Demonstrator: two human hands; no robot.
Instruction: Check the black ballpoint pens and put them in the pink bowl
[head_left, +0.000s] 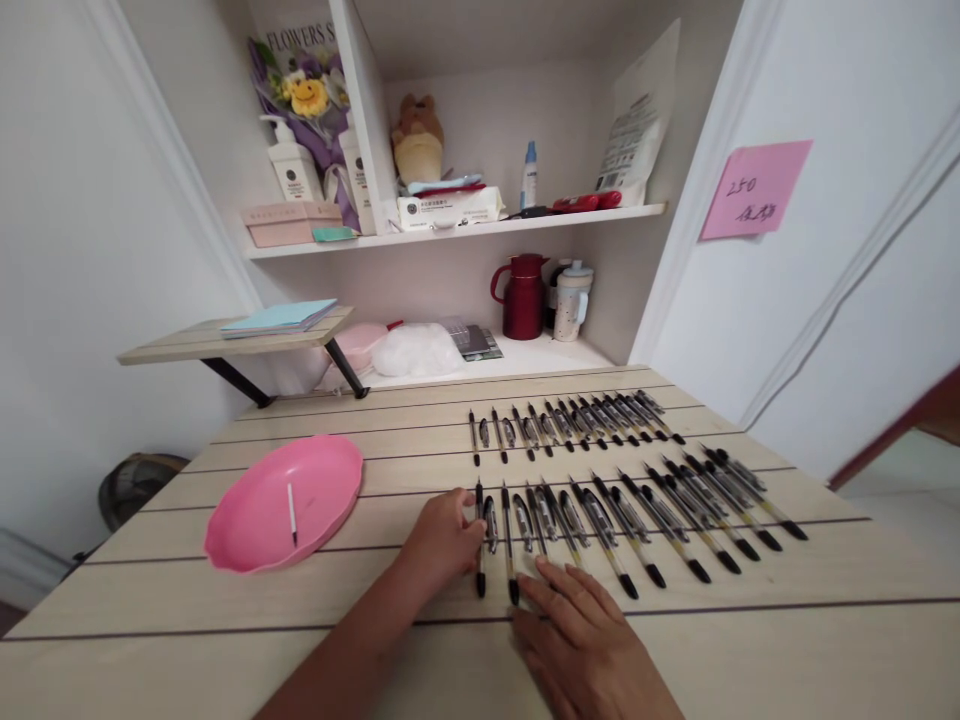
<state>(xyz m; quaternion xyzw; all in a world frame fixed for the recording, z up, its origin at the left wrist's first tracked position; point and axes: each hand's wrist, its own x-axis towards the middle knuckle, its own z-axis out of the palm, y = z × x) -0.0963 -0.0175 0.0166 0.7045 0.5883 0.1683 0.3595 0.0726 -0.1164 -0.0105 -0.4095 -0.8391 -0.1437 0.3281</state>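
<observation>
Two rows of black-and-clear pens lie side by side on the wooden table (225,590), a near row (637,515) and a far row (570,420). My left hand (442,545) rests at the left end of the near row, its fingertips closed against the leftmost pen (480,545). My right hand (592,645) lies flat and open just below the row, its fingertips touching the near tips of the pens. A pink tray (255,535) on the left holds a single white refill (292,512).
Behind the table a white alcove holds a red jug (523,295), a cup (574,300) and a plastic bag (416,350). A small raised shelf (187,345) carries blue books. The upper shelf bears bottles and boxes. A pink note (754,188) sticks to the right wall.
</observation>
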